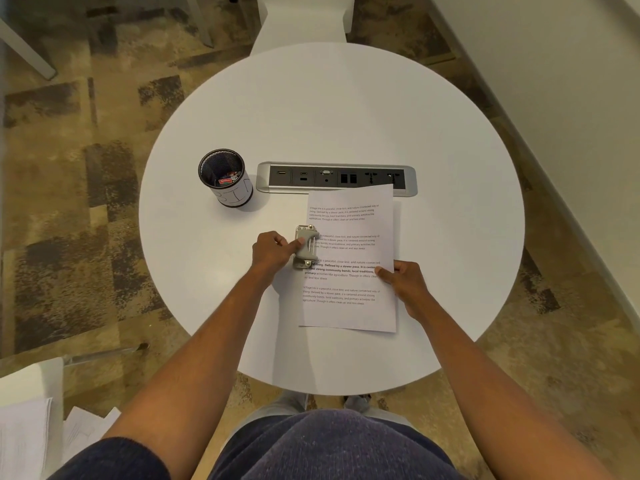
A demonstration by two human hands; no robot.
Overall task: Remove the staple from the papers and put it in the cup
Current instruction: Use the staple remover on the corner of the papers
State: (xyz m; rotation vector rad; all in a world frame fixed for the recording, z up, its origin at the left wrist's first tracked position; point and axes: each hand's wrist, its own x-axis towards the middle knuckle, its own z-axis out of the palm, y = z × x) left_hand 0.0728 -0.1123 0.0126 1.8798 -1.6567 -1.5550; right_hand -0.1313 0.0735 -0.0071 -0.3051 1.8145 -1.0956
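Note:
Printed white papers (349, 258) lie on the round white table (332, 116), their top edge overlapping the socket strip. A grey metal tool (305, 245), which looks like a staple remover or hole punch, sits across the papers' left edge. My left hand (273, 251) grips this tool from the left, thumb on top. My right hand (405, 282) presses flat on the papers' right edge, fingers spread. The staple itself is hidden. The black mesh cup (225, 177) with a white label stands upright at the left, some small items inside.
A silver and black socket strip (336, 178) is set into the table behind the papers. A white chair (304, 22) stands beyond the far edge. Loose paper sheets (31, 434) lie on a surface at lower left. Patterned carpet surrounds the table.

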